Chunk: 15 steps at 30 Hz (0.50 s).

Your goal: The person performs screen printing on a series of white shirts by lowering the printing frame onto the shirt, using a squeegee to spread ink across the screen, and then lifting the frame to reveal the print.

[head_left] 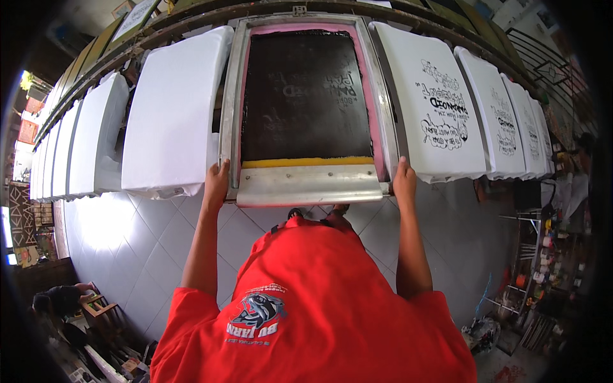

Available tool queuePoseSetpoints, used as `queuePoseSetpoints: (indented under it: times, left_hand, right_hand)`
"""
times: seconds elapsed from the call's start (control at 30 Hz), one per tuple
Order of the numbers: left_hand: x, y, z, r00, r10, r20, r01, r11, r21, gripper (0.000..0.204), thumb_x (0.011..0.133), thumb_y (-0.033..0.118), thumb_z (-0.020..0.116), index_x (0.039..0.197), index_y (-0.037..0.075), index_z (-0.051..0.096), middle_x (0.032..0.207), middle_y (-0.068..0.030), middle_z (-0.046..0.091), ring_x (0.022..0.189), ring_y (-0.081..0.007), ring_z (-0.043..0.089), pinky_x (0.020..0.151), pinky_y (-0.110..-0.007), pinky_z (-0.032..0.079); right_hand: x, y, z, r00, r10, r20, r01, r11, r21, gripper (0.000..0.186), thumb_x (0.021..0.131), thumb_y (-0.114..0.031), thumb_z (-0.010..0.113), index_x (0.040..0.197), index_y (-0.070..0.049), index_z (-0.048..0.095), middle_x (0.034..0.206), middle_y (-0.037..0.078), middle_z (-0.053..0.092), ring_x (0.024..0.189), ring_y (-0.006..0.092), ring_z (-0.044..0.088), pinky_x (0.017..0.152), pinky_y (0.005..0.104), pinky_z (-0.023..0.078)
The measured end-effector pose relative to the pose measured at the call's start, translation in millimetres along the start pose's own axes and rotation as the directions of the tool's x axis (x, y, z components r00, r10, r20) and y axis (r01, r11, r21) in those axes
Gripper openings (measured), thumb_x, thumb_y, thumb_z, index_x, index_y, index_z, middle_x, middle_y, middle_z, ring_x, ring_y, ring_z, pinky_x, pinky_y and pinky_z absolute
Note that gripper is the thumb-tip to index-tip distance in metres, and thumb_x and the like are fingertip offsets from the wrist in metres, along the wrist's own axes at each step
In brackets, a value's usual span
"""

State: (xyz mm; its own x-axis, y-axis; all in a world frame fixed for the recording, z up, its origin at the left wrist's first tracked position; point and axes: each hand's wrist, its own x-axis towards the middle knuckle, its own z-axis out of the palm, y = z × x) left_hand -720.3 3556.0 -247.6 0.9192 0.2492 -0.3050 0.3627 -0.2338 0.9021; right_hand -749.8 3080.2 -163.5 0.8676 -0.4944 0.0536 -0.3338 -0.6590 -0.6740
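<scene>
A metal-edged screen printing frame (pixel 234 96) lies in front of me, its mesh (pixel 300 108) dark with black ink inside a pink border. Across its near end rests a wide metal squeegee (pixel 306 186) with a yellow blade. My left hand (pixel 218 182) is closed on the frame's near left corner, and my right hand (pixel 404 179) grips the near right corner. What lies under the frame is hidden. Just right of it, a white shirt (pixel 424 96) with black lettering and drawings covers a board; to the left, a plain white shirt (pixel 175 108) is stretched over another.
More white shirts on boards continue in a row to the left (pixel 96 137) and right (pixel 488 108), the right ones printed. Behind them runs a long rail (pixel 172 32). A shelf with small bottles (pixel 543 255) stands at right. Another person (pixel 60 300) is at lower left.
</scene>
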Motion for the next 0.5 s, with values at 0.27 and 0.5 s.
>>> queuePoseSetpoints:
  times: [0.27, 0.5]
  left_hand:
    - [2.7, -3.1, 2.2, 1.0, -0.007, 0.015, 0.007, 0.999, -0.032, 0.05, 0.098, 0.037, 0.052, 0.112, -0.01, 0.059, 0.092, -0.0183, 0.066, 0.085, -0.0213, 0.059, 0.079, -0.034, 0.047]
    - [0.2, 3.6, 1.2, 0.998, -0.047, 0.037, 0.047, 0.999, 0.008, 0.049, 0.098, 0.038, 0.051, 0.115, -0.007, 0.059, 0.097, -0.014, 0.066, 0.088, -0.0191, 0.059, 0.082, -0.033, 0.047]
  right_hand:
    - [-1.9, -2.6, 5.9, 0.999, -0.026, -0.041, 0.024, 0.999, -0.041, 0.06, 0.1, -0.045, 0.037, 0.089, 0.007, 0.063, 0.083, 0.029, 0.063, 0.082, 0.0476, 0.059, 0.074, 0.0487, 0.044]
    - [-0.2, -5.2, 2.3, 0.999, 0.032, 0.033, -0.031, 0.998, -0.052, 0.06, 0.101, -0.045, 0.036, 0.093, 0.007, 0.063, 0.086, 0.029, 0.064, 0.087, 0.048, 0.059, 0.076, 0.0485, 0.045]
